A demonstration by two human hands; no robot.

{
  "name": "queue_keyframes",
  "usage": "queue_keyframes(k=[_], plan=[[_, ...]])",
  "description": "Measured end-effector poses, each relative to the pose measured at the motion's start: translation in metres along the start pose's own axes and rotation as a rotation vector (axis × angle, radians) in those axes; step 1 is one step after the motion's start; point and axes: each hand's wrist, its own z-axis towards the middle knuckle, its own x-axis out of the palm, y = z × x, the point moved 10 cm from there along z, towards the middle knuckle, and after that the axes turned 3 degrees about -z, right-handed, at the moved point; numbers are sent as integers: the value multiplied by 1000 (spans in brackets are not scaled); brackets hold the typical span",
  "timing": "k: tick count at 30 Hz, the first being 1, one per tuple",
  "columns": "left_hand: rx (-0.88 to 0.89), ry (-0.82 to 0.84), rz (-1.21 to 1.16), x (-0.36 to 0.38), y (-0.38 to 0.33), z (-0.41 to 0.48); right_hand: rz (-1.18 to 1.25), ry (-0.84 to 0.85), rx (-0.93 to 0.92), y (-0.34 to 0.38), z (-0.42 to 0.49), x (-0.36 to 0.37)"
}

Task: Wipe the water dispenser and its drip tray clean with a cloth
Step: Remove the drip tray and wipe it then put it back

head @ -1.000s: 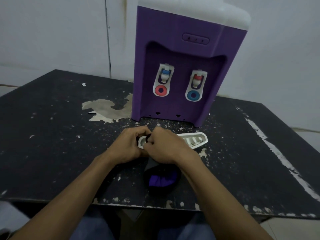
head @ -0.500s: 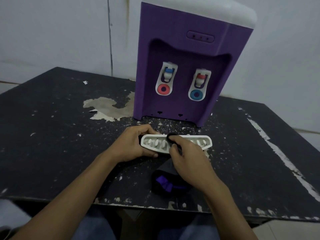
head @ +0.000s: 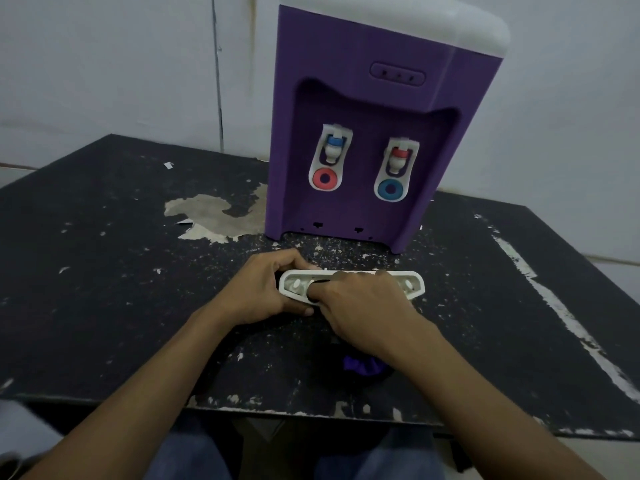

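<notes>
- The black-and-purple cloth (head: 363,364) trails under the right wrist, on the scuffed black table (head: 104,271).
- The right hand (head: 360,306) curls its fingers around the cloth and presses it into the white drip tray (head: 412,284).
- The left hand (head: 263,292) grips the tray's left end.
- The purple water dispenser (head: 363,98) stands upright just behind the tray.

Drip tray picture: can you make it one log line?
step: wiping drip tray | left hand: grips its left end | right hand: holds cloth on it | water dispenser: upright behind
</notes>
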Motion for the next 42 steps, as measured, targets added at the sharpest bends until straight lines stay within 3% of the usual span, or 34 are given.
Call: queue_keyframes(k=[7, 13, 20, 29, 36, 39, 42], plan=[[6, -7, -15, 1, -4, -1, 458, 67, 173, -15, -22, 20], [26, -2, -30, 3, -8, -3, 467, -46, 307, -21, -36, 15], [33, 16, -9, 3, -4, -1, 673, -28, 470, -47, -53, 32], [33, 26, -1, 4, -2, 2, 699, -169, 500, -58, -58, 25], [31, 13, 13, 3, -3, 0, 314, -16, 391, -37, -23, 26], [21, 22, 29, 2, -1, 0, 516, 85, 425, -46, -11, 38], [25, 14, 50, 2, -1, 0, 755, 54, 497, -51, -4, 44]])
